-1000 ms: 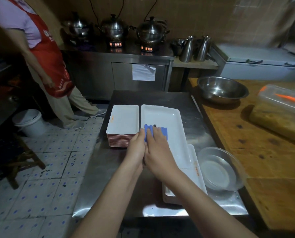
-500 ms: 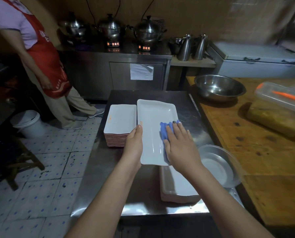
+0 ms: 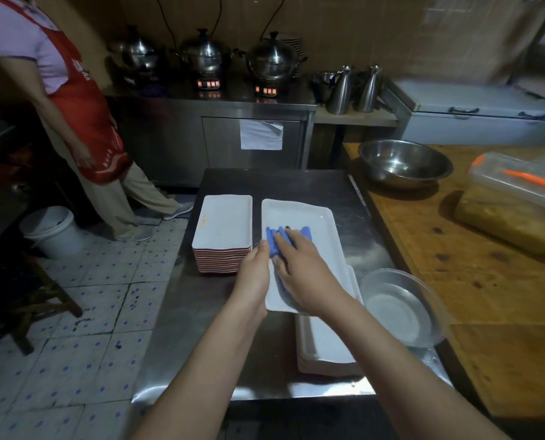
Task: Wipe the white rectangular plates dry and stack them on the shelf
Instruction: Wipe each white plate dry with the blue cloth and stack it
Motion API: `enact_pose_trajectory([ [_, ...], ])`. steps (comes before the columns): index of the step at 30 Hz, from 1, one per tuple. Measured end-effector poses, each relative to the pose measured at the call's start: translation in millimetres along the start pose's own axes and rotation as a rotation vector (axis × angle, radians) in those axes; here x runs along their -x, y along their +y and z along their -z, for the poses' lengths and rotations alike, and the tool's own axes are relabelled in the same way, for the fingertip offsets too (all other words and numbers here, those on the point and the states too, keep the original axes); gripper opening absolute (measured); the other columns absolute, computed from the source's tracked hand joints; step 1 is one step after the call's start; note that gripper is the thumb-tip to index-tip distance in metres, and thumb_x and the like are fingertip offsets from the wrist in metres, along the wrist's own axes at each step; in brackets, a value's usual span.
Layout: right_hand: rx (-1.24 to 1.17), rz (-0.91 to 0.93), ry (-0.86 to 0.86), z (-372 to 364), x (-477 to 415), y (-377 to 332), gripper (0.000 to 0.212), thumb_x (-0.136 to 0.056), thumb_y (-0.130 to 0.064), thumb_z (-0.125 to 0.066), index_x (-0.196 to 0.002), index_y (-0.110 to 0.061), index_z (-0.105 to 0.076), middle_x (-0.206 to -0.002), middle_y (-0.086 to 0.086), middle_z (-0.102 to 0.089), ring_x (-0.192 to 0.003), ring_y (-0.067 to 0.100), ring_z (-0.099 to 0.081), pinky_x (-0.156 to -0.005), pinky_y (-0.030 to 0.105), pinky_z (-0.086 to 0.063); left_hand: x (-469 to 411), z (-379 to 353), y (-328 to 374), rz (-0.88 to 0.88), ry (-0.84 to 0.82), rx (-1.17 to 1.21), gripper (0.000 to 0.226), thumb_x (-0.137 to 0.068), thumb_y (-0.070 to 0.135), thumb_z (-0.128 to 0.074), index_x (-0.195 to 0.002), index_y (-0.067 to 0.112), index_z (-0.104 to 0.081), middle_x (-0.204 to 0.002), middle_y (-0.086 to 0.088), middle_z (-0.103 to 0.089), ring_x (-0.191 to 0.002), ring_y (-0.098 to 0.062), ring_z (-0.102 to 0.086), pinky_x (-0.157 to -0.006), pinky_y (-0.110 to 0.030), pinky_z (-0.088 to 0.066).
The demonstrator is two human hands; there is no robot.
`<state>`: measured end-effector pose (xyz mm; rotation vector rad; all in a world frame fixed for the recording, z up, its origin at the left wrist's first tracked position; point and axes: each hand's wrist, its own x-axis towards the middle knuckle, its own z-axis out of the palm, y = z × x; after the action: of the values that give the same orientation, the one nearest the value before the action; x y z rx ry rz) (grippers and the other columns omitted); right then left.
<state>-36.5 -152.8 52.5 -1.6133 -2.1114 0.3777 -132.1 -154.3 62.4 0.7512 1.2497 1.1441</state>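
Person in red apron (image 3: 84,122): stands at the far left on the tiled floor (image 3: 84,344), well apart from the steel table.
White bucket (image 3: 53,231): on the floor near that person's feet, with a dark wooden stool (image 3: 26,300) closer to the camera.
Steel table (image 3: 201,328): carries all the plates; its left edge borders the floor.
Stack of plates (image 3: 223,227): a tall, neat stack with red-striped sides, on the table's left part, just beside the plate being wiped.
Left hand (image 3: 253,274): its grip is closed on the left rim of the plate, thumb along the edge; the fingers underneath are hidden.
Plate (image 3: 315,223): white and rectangular, in the middle of the table, with its near end overlapping the lower pile.
Blue cloth (image 3: 275,238): lies on the plate's left half, showing beyond the fingertips.
Right hand (image 3: 306,277): its grip is wide, fingers spread flat and pressing the cloth onto the plate.
Lower pile of plates (image 3: 325,347): partly covered by the plate and the right forearm.
Glass bowl (image 3: 401,309): just beside that pile, at the table's right edge.
Wooden table (image 3: 486,281): to the right, bearing a steel bowl (image 3: 404,163) and a plastic container (image 3: 515,201).
Back wall: pots (image 3: 201,55) and jugs (image 3: 353,90) stand there, well apart from the plates.
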Motion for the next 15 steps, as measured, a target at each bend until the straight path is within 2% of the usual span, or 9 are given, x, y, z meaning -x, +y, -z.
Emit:
enact_pose_trajectory([
  [3,0.066,-0.067,0.029,10,-14,16,0.04,-0.101,-0.017,-0.032,-0.139,-0.006,-0.04,-0.146,0.013,-0.036,-0.134,0.026,-0.031,-0.108,0.025,-0.02,3,4,1,0.024,-0.016,0.034,0.029,-0.1,0.031,-0.037,-0.084,0.022,-0.06,-0.056,0.01,-0.068,-0.048,-0.007,-0.065,-0.039,-0.017,-0.047],
  [5,0.13,-0.083,0.084,12,-15,23,0.037,-0.1,-0.012,-0.03,-0.133,-0.005,-0.046,-0.138,0.014,-0.045,-0.13,0.029,-0.036,-0.108,0.026,-0.018,3,8,3,0.034,-0.01,0.036,0.03,-0.099,0.033,-0.039,-0.081,0.021,-0.06,-0.053,0.01,-0.068,-0.045,-0.008,-0.065,-0.037,-0.019,-0.047],
  [7,0.152,-0.076,0.113,7,-6,22,0.036,-0.099,-0.01,-0.029,-0.129,-0.004,-0.048,-0.133,0.014,-0.048,-0.125,0.028,-0.04,-0.109,0.025,-0.017,0,10,5,0.032,0.016,0.041,0.029,-0.099,0.033,-0.041,-0.082,0.02,-0.061,-0.061,0.008,-0.07,-0.053,-0.011,-0.067,-0.043,-0.022,-0.051],
  [10,0.097,-0.009,0.037,-7,11,4,0.04,-0.097,-0.009,-0.036,-0.134,0.002,-0.042,-0.137,0.018,-0.043,-0.124,0.029,-0.04,-0.104,0.022,-0.019,-5,12,9,0.012,0.063,0.02,0.03,-0.1,0.032,-0.039,-0.086,0.018,-0.062,-0.079,0.004,-0.068,-0.071,-0.015,-0.066,-0.062,-0.028,-0.054],
  [12,0.026,0.033,0.0,-8,9,-3,0.037,-0.096,-0.006,-0.039,-0.131,0.004,-0.046,-0.135,0.018,-0.044,-0.123,0.03,-0.041,-0.099,0.018,-0.019,-6,10,9,0.02,0.06,-0.004,0.029,-0.1,0.034,-0.037,-0.092,0.019,-0.061,-0.09,-0.001,-0.067,-0.085,-0.021,-0.065,-0.078,-0.035,-0.054],
  [13,0.009,0.043,-0.01,-5,5,-3,0.037,-0.096,-0.007,-0.039,-0.132,0.002,-0.046,-0.137,0.017,-0.043,-0.125,0.028,-0.039,-0.098,0.015,-0.018,-5,8,8,0.026,0.051,-0.017,0.028,-0.1,0.034,-0.036,-0.094,0.02,-0.06,-0.093,-0.003,-0.066,-0.089,-0.022,-0.064,-0.081,-0.036,-0.053],
  [15,-0.001,0.026,-0.005,2,-4,4,0.038,-0.099,-0.012,-0.037,-0.136,-0.004,-0.044,-0.144,0.013,-0.038,-0.131,0.023,-0.034,-0.101,0.013,-0.015,-4,5,3,0.028,0.018,-0.019,0.028,-0.1,0.033,-0.036,-0.092,0.022,-0.061,-0.085,0.0,-0.068,-0.076,-0.016,-0.066,-0.066,-0.029,-0.054],
])
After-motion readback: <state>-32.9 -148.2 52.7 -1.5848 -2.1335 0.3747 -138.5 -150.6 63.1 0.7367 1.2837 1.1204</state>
